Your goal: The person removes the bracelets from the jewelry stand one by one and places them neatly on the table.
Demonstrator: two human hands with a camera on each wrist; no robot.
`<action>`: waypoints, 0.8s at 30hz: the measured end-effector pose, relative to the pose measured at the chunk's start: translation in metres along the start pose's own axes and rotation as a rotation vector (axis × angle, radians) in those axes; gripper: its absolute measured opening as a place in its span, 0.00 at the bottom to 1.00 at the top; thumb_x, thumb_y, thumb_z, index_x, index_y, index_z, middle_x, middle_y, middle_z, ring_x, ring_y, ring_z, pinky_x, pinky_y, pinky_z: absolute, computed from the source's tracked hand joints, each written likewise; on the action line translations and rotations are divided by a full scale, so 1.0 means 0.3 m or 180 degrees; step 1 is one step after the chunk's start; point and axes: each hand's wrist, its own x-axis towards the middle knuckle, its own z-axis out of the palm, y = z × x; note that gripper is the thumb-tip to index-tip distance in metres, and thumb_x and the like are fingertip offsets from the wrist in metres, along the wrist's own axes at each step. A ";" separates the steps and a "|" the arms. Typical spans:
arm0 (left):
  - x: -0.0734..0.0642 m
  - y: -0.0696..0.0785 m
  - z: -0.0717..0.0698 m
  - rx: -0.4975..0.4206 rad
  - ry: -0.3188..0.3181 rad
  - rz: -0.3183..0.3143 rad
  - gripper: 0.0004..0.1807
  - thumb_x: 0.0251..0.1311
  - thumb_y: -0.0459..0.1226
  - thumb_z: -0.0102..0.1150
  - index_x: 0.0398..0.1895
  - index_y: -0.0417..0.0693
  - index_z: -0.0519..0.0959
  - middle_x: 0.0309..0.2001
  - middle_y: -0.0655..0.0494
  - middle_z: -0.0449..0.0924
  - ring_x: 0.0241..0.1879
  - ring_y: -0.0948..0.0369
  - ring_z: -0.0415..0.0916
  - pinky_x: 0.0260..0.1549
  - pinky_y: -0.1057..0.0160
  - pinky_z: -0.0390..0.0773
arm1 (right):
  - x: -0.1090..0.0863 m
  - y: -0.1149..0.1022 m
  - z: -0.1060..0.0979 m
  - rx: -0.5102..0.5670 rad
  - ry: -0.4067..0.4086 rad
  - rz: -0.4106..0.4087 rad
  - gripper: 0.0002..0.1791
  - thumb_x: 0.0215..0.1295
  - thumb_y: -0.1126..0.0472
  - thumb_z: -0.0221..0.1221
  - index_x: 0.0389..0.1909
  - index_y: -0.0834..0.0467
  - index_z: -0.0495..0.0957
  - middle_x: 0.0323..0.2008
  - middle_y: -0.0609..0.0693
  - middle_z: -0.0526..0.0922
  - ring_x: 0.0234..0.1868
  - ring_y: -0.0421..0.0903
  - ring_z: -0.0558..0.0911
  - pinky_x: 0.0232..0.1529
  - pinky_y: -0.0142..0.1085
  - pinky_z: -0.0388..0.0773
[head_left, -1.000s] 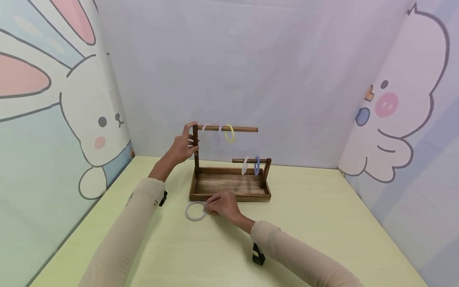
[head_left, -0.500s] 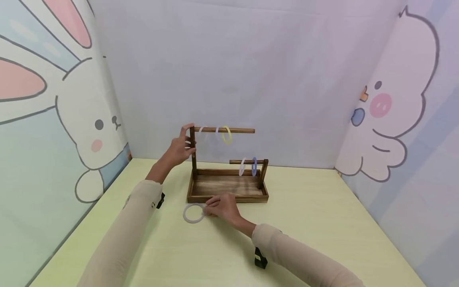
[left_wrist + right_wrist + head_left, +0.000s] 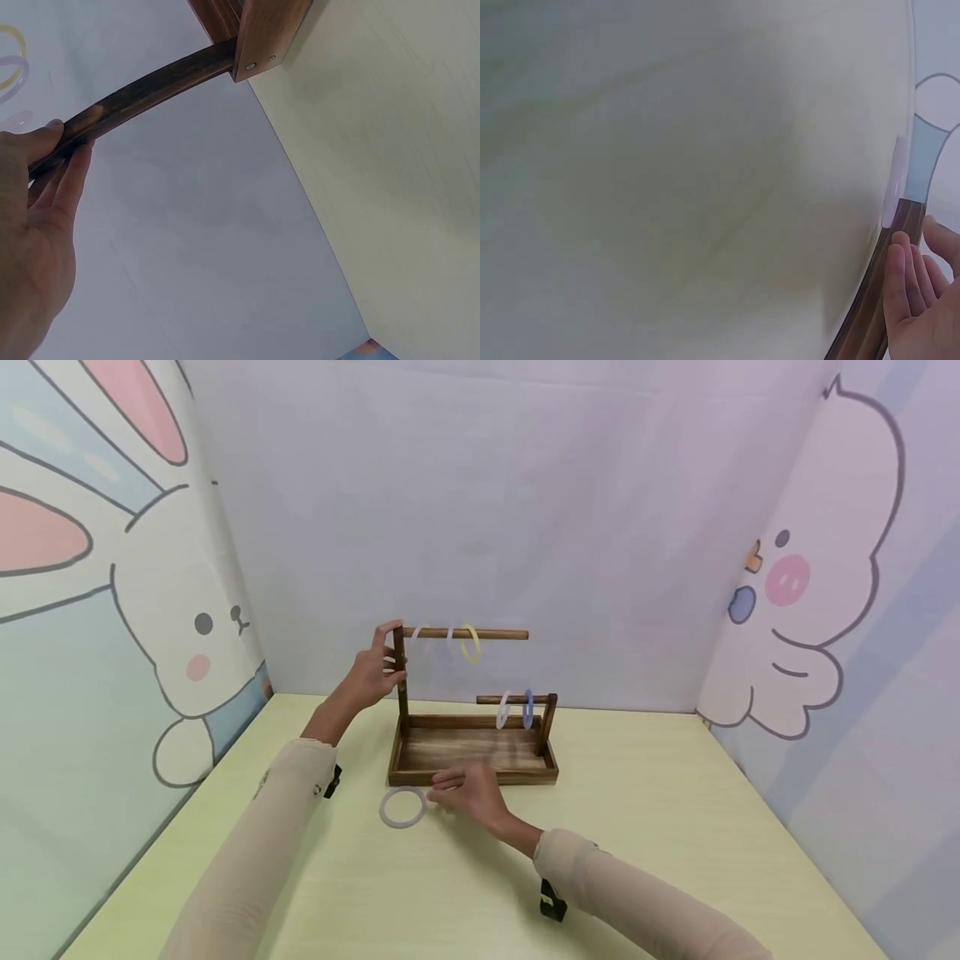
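Observation:
My left hand (image 3: pixel 367 678) grips the upright post (image 3: pixel 401 695) of a dark wooden rack, a finger reaching to its top; in the left wrist view thumb and fingers pinch the post (image 3: pixel 157 81) from both sides. A pale grey ring (image 3: pixel 401 826) lies flat on the table before the rack's tray (image 3: pixel 465 777). Just right of it is my right hand (image 3: pixel 476 797), its fingers extended and apart from the ring. The right wrist view shows the ring (image 3: pixel 893 180) edge-on beyond the fingertips, nothing between thumb and fingers.
On the rack's upper bar (image 3: pixel 506 634) hang a yellow ring (image 3: pixel 477 649) and two pale ones. The lower peg (image 3: pixel 486 699) carries a white ring (image 3: pixel 499 718) and a blue ring (image 3: pixel 526 715). Printed cloth walls surround the pale yellow table (image 3: pixel 637 793).
My right hand has let go of the grey ring and drawn slightly right, fingers opening. The left hand keeps its hold on the post. The whole head view has shifted a little.

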 end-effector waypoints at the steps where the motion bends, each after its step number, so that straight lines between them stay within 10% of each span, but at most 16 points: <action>1: -0.001 -0.002 0.001 0.0008 -0.0003 0.0006 0.51 0.66 0.22 0.63 0.81 0.58 0.44 0.52 0.30 0.80 0.52 0.37 0.83 0.51 0.42 0.85 | 0.002 -0.001 -0.004 -0.0026 -0.0003 0.0005 0.12 0.61 0.67 0.74 0.44 0.68 0.88 0.36 0.57 0.91 0.35 0.50 0.91 0.34 0.33 0.88; 24: -0.002 0.000 0.004 0.0044 0.0011 -0.0031 0.52 0.66 0.22 0.63 0.81 0.63 0.43 0.52 0.32 0.80 0.53 0.38 0.83 0.52 0.43 0.85 | 0.121 -0.057 -0.173 -0.0183 0.0353 -0.0135 0.12 0.62 0.66 0.73 0.46 0.64 0.89 0.40 0.58 0.91 0.38 0.53 0.91 0.36 0.35 0.88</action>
